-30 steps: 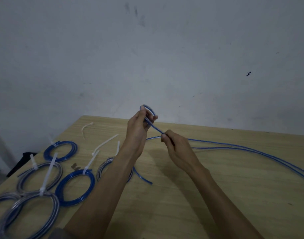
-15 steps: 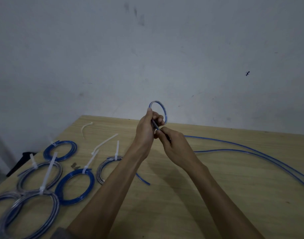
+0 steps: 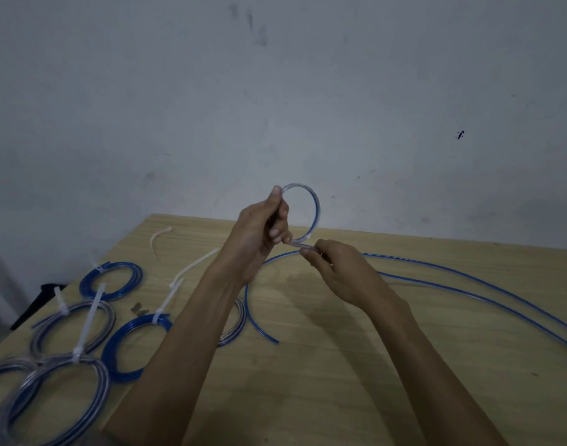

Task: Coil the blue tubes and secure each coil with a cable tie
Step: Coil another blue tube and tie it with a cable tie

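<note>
A thin blue tube forms one small upright loop above the wooden table. My left hand grips the loop's left side, thumb up at its top. My right hand pinches the tube where the loop closes at the bottom. From there the tube trails in two long strands across the table to the right edge. A short free end curves down between my forearms. Loose white cable ties lie to the left of my left wrist.
Several finished coils with white ties lie at the table's left: a blue one, a grey one, a blue one, and a large one at the near corner. Another coil is partly hidden by my left forearm. A grey wall stands behind.
The loop in my left hand has grown wider and turned more upright. My right hand has fed the tube round and now pinches it at the loop's bottom; the free end has swung toward the middle.
</note>
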A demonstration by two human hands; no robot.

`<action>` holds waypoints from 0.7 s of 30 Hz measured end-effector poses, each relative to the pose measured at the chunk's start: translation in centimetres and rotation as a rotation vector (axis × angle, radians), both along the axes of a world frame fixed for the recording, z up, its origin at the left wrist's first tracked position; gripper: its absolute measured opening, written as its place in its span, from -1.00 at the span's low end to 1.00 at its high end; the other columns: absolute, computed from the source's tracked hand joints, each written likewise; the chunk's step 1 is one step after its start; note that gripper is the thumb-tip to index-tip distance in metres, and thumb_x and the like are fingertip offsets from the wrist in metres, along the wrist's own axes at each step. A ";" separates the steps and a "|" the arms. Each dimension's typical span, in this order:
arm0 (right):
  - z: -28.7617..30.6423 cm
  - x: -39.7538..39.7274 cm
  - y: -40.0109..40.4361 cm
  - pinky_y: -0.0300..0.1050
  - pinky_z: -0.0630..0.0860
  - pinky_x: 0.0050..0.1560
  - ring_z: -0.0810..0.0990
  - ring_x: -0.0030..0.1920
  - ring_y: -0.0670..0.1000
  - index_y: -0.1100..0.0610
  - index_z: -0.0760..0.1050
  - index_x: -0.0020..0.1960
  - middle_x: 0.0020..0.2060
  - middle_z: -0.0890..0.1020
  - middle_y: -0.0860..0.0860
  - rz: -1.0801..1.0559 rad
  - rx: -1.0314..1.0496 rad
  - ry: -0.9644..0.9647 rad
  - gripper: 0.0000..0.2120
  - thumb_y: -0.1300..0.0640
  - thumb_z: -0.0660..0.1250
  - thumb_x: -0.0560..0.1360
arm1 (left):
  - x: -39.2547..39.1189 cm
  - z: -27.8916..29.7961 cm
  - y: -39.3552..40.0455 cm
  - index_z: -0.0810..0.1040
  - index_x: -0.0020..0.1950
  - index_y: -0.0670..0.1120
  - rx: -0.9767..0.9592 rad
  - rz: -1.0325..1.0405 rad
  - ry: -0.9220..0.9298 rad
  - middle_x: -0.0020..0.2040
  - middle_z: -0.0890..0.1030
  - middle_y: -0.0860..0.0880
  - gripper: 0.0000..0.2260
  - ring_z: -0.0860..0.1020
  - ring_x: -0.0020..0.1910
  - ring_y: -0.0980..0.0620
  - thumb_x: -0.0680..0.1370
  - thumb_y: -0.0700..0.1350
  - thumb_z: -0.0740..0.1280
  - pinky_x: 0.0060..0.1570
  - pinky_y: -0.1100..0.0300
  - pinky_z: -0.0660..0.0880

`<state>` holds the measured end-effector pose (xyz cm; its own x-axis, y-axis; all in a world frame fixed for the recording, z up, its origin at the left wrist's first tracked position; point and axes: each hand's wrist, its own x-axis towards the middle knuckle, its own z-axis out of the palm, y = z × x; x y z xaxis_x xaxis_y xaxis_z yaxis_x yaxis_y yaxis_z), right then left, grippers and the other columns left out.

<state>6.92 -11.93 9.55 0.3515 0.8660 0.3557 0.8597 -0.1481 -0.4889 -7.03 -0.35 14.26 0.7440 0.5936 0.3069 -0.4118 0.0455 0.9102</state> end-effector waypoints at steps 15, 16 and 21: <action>2.2 1.6 -1.3 -0.03 0.41 -0.07 0.56 0.04 0.12 0.07 0.54 0.16 0.02 0.55 0.04 -0.213 -0.180 -0.291 -0.80 0.04 0.19 0.66 | 0.0 -0.2 -1.6 0.35 -0.23 -0.06 0.854 0.086 0.616 -0.33 0.33 0.01 -0.63 0.31 -0.36 0.10 0.71 0.08 0.07 -0.25 0.12 0.27; 2.1 1.7 -1.3 -0.03 0.40 -0.06 0.55 0.07 0.13 0.09 0.53 0.21 0.06 0.54 0.07 -0.218 -0.193 -0.304 -0.79 0.11 0.18 0.66 | 0.4 -0.5 -2.1 0.40 -0.18 -0.09 0.895 0.038 0.709 -0.29 0.38 0.00 -0.63 0.37 -0.29 0.07 0.71 0.07 0.04 -0.19 0.10 0.31; 1.9 2.0 -1.4 -0.01 0.47 -0.09 0.55 -0.01 0.12 0.13 0.57 0.10 0.02 0.56 0.07 -0.310 -0.254 -0.325 -0.83 0.13 0.21 0.66 | 2.0 -2.0 -4.1 0.54 0.19 -0.13 1.241 -0.062 1.109 0.09 0.61 -0.13 -0.63 0.54 0.12 -0.14 0.74 -0.04 -0.03 0.25 -0.01 0.38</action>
<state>8.90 -13.32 11.40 0.5116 0.8120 0.2812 0.8582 -0.4993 -0.1193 -5.03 -4.42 12.26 0.9202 0.3726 -0.1198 0.3909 -0.8905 0.2331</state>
